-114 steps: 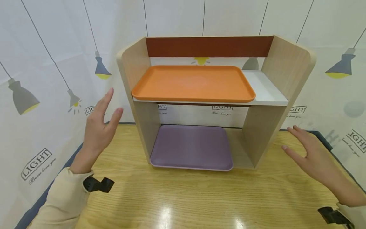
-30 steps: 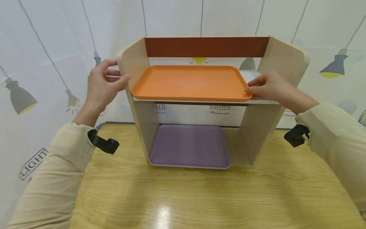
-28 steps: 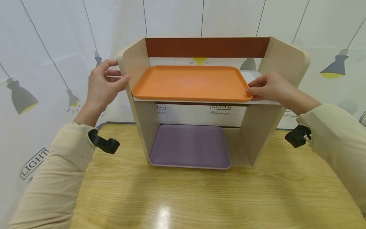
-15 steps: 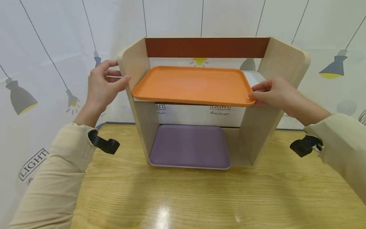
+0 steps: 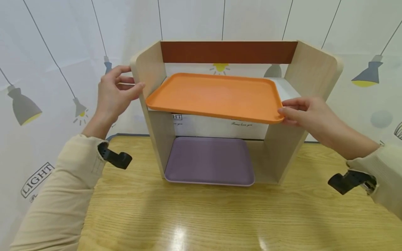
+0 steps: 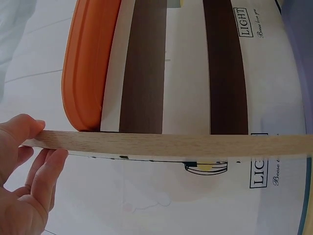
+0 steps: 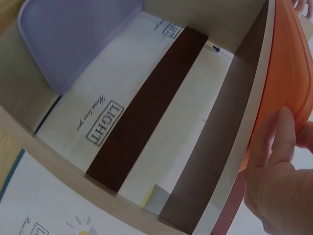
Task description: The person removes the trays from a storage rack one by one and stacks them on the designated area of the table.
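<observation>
An orange tray [image 5: 216, 96] lies askew on the upper board of a two-tier wooden shelf [image 5: 147, 71], its right front corner jutting past the board's edge. My right hand [image 5: 314, 115] pinches that corner, thumb on top and fingers beneath; the right wrist view shows the fingers against the tray's underside [image 7: 286, 63]. With thumb and fingertips, my left hand [image 5: 113, 93] holds the front edge of the shelf's left side panel [image 6: 146, 143]. The tray's left end sits just inside that panel. A purple tray [image 5: 209, 160] rests on the lower tier, towards the left.
The shelf stands on a wood-grain table [image 5: 201, 216] near the back. Behind it hangs a white backdrop [image 5: 257, 21] printed with lamps. A red-brown board [image 5: 229, 52] crosses the shelf's back at the top. White board [image 5: 284, 89] shows right of the orange tray.
Both hands came in from the sides and took hold. Over the last half second my right hand drew the orange tray's right end forward, turning it askew. My left hand stays on the panel.
</observation>
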Available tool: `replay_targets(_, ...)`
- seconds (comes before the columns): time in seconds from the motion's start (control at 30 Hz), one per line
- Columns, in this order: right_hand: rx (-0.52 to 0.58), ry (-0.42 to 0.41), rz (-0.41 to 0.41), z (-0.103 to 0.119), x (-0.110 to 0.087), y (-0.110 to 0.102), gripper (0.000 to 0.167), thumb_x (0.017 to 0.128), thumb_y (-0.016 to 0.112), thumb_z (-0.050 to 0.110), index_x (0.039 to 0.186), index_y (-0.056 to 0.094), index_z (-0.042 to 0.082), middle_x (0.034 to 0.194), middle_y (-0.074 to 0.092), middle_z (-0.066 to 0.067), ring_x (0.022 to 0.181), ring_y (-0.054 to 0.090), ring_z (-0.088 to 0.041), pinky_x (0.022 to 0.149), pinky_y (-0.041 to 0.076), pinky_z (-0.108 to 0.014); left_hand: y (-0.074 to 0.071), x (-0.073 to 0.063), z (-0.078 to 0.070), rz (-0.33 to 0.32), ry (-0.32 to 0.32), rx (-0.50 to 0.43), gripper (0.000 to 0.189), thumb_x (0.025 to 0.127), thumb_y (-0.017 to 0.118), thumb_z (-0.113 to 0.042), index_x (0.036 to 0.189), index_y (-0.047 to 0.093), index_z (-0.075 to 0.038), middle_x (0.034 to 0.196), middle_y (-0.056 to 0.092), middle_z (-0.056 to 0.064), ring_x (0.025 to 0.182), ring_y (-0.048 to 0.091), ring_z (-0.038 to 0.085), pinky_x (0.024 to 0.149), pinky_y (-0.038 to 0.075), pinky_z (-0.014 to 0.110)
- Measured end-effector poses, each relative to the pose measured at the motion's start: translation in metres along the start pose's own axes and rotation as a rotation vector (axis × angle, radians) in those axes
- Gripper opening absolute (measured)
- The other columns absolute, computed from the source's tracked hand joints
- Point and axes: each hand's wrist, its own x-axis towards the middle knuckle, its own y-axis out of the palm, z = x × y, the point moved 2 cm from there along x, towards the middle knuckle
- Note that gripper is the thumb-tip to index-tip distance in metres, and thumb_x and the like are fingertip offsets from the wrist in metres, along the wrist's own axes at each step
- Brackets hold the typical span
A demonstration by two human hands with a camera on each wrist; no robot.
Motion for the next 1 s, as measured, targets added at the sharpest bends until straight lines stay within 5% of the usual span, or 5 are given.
replay_targets(0.7,0.450,0.100,0.006,-0.011,-0.031,0.009,0.066,0.084,0.060,0.017,0.133,0.024,-0.007,0.110,0.050,-0.004,0.092,0.060,-0.011,0.079,0.047,-0.021,0.001,0.001,0.000,-0.008,0.005,0.015,0.047,0.079,0.066,-0.022,0.122,0.051,-0.011,0.096,0.056,0.010,0.081,0.059,0.015,0.063,0.051,0.022)
replay_targets(0.9,0.512,0.063,0.040,-0.014,-0.033,0.009,0.065,0.086,0.057,0.016,0.135,0.021,-0.006,0.112,0.049,-0.006,0.091,0.060,-0.014,0.077,0.048,-0.023,0.004,0.000,-0.001,-0.006,0.002,0.007,0.046,0.078,0.066,-0.022,0.121,0.052,-0.011,0.094,0.056,0.009,0.079,0.059,0.014,0.063,0.051,0.022)
replay_targets(1.0,0.455,0.041,0.039,-0.017,-0.033,0.006,0.061,0.087,0.055,0.023,0.133,0.025,-0.004,0.109,0.053,-0.002,0.089,0.061,-0.014,0.075,0.049,-0.024,0.004,0.000,-0.001,-0.003,0.002,0.010,0.046,0.079,0.066,-0.022,0.121,0.052,-0.011,0.094,0.056,0.009,0.080,0.059,0.014,0.064,0.051,0.022)
